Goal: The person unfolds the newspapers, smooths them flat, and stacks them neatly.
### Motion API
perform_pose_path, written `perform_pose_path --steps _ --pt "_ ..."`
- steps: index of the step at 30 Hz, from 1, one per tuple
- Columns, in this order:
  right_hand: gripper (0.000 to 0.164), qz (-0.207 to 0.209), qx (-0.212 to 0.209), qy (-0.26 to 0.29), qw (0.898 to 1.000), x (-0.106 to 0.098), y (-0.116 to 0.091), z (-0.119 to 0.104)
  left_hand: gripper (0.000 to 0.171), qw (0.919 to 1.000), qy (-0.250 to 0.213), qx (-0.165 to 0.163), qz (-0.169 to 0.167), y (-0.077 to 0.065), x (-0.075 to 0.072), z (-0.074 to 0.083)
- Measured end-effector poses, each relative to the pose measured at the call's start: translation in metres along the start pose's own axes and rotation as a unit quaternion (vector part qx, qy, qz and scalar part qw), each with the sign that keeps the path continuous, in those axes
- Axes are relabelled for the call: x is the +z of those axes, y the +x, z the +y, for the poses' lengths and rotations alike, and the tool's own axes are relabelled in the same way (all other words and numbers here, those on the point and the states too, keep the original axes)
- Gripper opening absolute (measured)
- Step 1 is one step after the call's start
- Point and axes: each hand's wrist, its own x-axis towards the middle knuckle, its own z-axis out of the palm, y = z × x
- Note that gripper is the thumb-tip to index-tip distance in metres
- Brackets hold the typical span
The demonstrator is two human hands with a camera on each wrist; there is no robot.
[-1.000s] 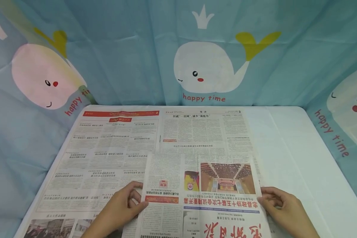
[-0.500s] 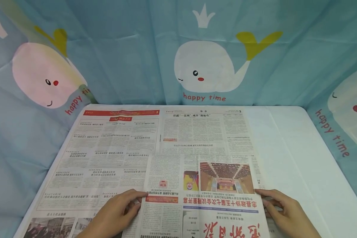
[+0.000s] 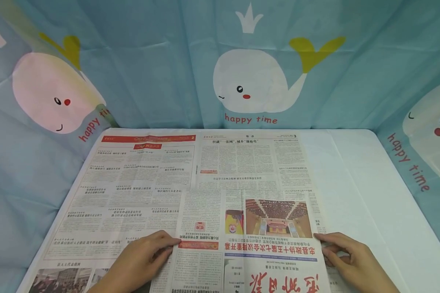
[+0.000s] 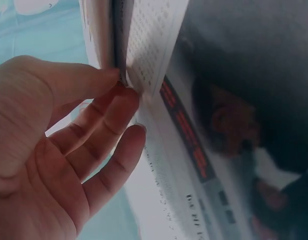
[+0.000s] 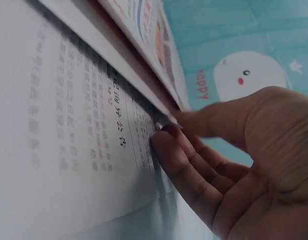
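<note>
Red-mastheaded newspaper (image 3: 251, 244) overlaps the spread newspaper (image 3: 161, 175) on the table (image 3: 366, 195). Left hand (image 3: 141, 260) and right hand (image 3: 353, 260) pinch the upper one's opposite side edges, thumbs against fingers; likely a balanced grip, supporting both sides evenly.

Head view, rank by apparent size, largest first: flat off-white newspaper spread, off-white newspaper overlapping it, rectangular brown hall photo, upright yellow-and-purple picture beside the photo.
1. Newspaper spread, partly covered
2. Overlapping newspaper
3. Hall photo
4. Yellow-and-purple picture

The upper newspaper (image 3: 251, 241) has red headlines (image 3: 269, 248), the blue curtain (image 3: 150, 81) pale whales (image 3: 249, 81).
</note>
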Motion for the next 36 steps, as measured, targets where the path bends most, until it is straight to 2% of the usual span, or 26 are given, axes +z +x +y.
perform_pose_path --steps 6,10,12,15,19,20,22,24,26,29,31,33,35,36 --pt "0.039 0.041 -0.053 -0.055 0.996 0.002 0.001 -0.006 0.031 0.9993 0.029 0.021 -0.002 -0.001 -0.002 0.002" --pt "0.038 0.050 -0.074 -0.066 0.994 0.003 0.003 -0.009 0.031 0.9989 0.036 0.027 -0.009 0.000 -0.003 0.003" --pt "0.037 0.054 -0.077 -0.070 0.993 0.003 0.004 -0.010 0.029 0.9986 0.039 0.036 -0.002 0.000 -0.003 0.003" --pt "0.037 0.061 -0.091 -0.083 0.991 0.004 0.006 -0.008 0.026 0.9945 0.060 0.078 0.037 0.001 -0.003 0.002" --pt "0.043 0.069 -0.117 -0.109 0.985 0.004 0.006 -0.006 0.024 0.9779 0.120 0.140 0.100 0.003 -0.002 -0.001" --pt "0.045 0.073 -0.123 -0.118 0.983 0.004 0.006 -0.005 0.024 0.9732 0.132 0.152 0.111 0.003 -0.002 -0.002" --pt "0.047 0.082 -0.130 -0.141 0.978 0.004 0.005 -0.005 0.023 0.9694 0.134 0.167 0.120 0.005 -0.003 -0.004" --pt "0.048 0.093 -0.138 -0.162 0.973 0.004 0.005 -0.004 0.022 0.9692 0.113 0.181 0.123 0.006 -0.004 -0.007" --pt "0.051 0.106 -0.147 -0.181 0.967 0.004 0.004 -0.004 0.021 0.9740 0.070 0.186 0.110 0.006 -0.005 -0.010" --pt "0.051 0.117 -0.154 -0.197 0.961 0.002 0.002 -0.004 0.015 0.9829 -0.037 0.172 0.054 0.007 -0.006 -0.015" --pt "0.052 0.119 -0.159 -0.198 0.960 0.001 0.001 -0.004 0.010 0.9802 -0.122 0.156 0.010 0.007 -0.005 -0.018" --pt "0.053 0.117 -0.163 -0.195 0.960 0.001 0.001 -0.003 0.009 0.9724 -0.184 0.142 -0.016 0.006 -0.004 -0.021" --pt "0.054 0.112 -0.167 -0.184 0.962 0.001 0.000 -0.002 0.010 0.9703 -0.197 0.140 -0.006 0.006 -0.002 -0.022" --pt "0.055 0.109 -0.168 -0.176 0.964 0.001 0.000 -0.002 0.010 0.9723 -0.185 0.143 0.010 0.006 0.000 -0.022"
